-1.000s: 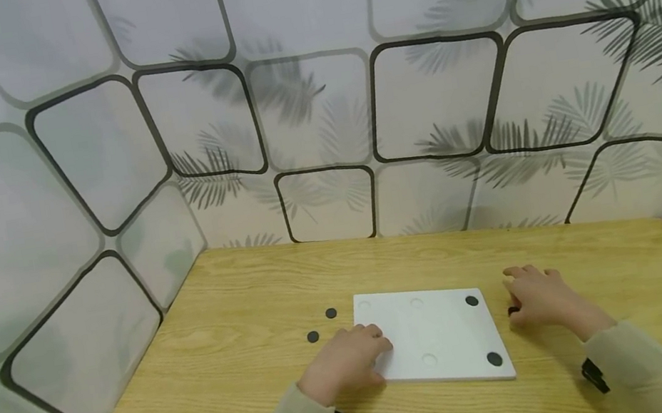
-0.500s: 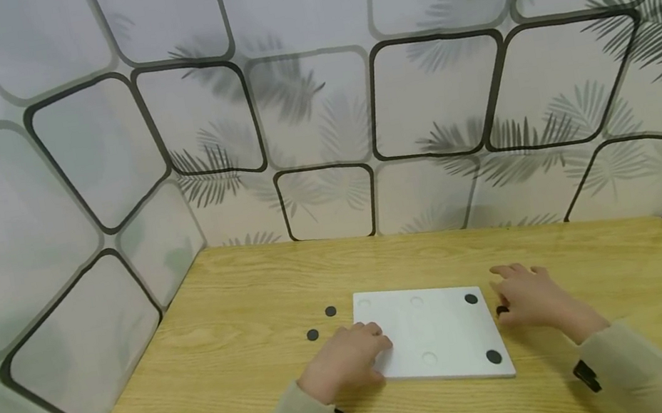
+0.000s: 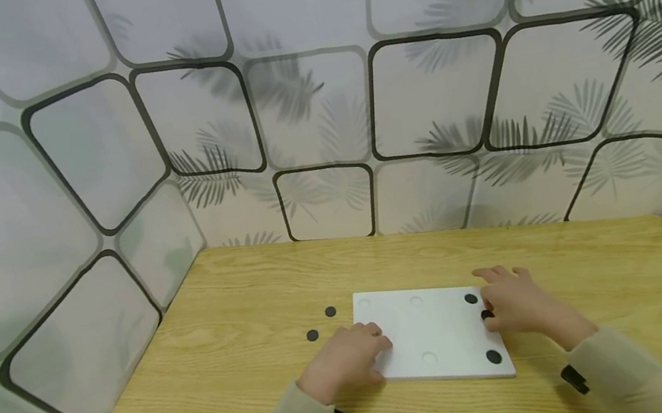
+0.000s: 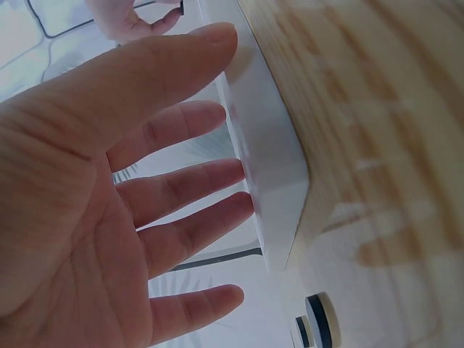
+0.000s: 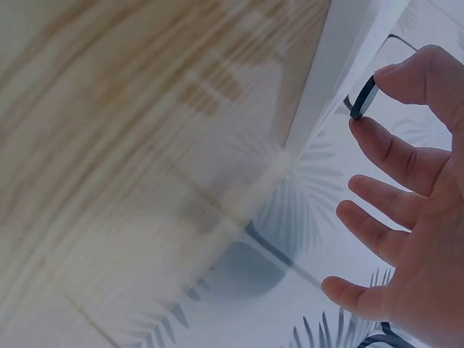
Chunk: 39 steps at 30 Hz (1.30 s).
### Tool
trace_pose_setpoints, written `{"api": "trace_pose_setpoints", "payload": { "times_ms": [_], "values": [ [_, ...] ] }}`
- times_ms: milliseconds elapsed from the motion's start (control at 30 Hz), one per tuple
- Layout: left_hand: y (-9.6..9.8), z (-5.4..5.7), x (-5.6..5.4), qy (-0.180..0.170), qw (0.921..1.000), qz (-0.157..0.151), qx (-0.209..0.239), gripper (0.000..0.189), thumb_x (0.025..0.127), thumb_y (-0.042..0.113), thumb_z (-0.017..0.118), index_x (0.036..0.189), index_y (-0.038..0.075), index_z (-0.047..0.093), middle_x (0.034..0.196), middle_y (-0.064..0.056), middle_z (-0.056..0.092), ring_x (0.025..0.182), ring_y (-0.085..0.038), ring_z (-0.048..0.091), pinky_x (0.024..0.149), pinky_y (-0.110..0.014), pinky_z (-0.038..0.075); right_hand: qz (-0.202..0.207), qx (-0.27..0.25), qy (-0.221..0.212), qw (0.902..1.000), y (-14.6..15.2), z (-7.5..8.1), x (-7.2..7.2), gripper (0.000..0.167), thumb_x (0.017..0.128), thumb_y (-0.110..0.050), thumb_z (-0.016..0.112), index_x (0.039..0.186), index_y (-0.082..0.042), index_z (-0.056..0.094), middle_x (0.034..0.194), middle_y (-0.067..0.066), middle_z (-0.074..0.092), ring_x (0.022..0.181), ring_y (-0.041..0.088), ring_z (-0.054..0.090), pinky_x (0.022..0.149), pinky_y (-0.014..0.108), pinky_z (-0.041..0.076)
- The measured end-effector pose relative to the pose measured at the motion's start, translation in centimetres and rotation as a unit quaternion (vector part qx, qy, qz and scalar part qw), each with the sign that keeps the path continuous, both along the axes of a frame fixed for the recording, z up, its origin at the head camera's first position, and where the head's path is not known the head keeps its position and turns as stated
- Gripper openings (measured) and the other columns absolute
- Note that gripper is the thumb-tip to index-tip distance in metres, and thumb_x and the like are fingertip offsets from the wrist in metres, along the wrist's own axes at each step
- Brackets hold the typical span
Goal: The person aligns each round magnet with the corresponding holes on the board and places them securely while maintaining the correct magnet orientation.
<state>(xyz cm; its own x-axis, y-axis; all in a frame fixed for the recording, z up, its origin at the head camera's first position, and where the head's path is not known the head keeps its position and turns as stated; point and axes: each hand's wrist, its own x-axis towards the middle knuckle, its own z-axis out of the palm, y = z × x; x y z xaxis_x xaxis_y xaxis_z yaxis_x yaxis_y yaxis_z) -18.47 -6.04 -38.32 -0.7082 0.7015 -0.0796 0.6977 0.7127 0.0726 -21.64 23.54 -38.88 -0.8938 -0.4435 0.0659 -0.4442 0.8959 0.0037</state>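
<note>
My right hand (image 3: 511, 301) pinches a black disc (image 5: 365, 98) on edge between thumb and index finger, over the right side of a white board (image 3: 435, 327). Its other fingers are spread away. Two more black discs, a far one (image 3: 471, 298) and a near one (image 3: 494, 357), lie at the board's right corners. My left hand (image 3: 348, 357) rests at the board's left side with fingers extended; in the left wrist view its fingertips (image 4: 243, 206) are right at the white surface. Shallow round recesses show in the board, and the left hand covers part of it.
Two loose black discs, one farther (image 3: 331, 311) and one nearer (image 3: 312, 336), lie on the wooden table (image 3: 243, 307) left of the board. A patterned wall covering (image 3: 319, 129) encloses the table at the back and left.
My right hand has moved left with its pinched disc, from beside the board to over its right edge. The left hand and the board have stayed in place.
</note>
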Motion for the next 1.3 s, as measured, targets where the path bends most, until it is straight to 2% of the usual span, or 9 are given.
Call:
{"api": "trace_pose_setpoints", "payload": {
  "times_ms": [233,533,1000,1300],
  "values": [
    [0.0,0.0,0.0,-0.003,1.0,0.001,0.001,0.036,0.071,0.029,0.073,0.104,0.019,0.063,0.098,0.007,0.054,0.085,-0.01,0.049,0.073,-0.028,0.043,0.0,0.005,-0.014,0.9999,-1.3,0.3,0.2,0.023,0.063,-0.022,0.069,0.054,-0.02,0.048,0.123,0.02,0.045,0.111,0.039,0.038,0.084,0.067,0.023],
    [0.1,0.0,0.0,-0.005,1.0,-0.002,-0.006,0.036,0.072,0.03,0.073,0.104,0.019,0.063,0.098,0.007,0.054,0.083,-0.009,0.049,0.072,-0.027,0.043,0.042,0.004,-0.006,0.9991,-3.2,0.2,0.6,0.027,0.063,-0.022,0.071,0.054,-0.021,0.046,0.122,0.019,0.047,0.11,0.037,0.041,0.083,0.065,0.025],
    [0.1,-0.1,0.0,-0.002,1.0,-0.001,-0.006,0.034,0.071,0.03,0.073,0.102,0.019,0.063,0.098,0.007,0.055,0.084,-0.009,0.05,0.072,-0.027,0.044,0.066,0.015,-0.025,0.9974,-6.4,0.2,1.2,0.025,0.063,-0.025,0.069,0.053,-0.022,0.047,0.124,0.014,0.046,0.112,0.032,0.04,0.085,0.061,0.027],
    [0.1,-0.1,-0.2,-0.005,1.0,-0.001,-0.008,0.034,0.072,0.029,0.073,0.102,0.019,0.063,0.098,0.005,0.055,0.084,-0.01,0.05,0.071,-0.027,0.044,0.11,0.013,-0.025,0.9935,-7.6,-0.1,1.5,0.025,0.064,-0.02,0.067,0.051,-0.022,0.045,0.123,0.013,0.047,0.113,0.031,0.04,0.083,0.063,0.028]
  ]
}}
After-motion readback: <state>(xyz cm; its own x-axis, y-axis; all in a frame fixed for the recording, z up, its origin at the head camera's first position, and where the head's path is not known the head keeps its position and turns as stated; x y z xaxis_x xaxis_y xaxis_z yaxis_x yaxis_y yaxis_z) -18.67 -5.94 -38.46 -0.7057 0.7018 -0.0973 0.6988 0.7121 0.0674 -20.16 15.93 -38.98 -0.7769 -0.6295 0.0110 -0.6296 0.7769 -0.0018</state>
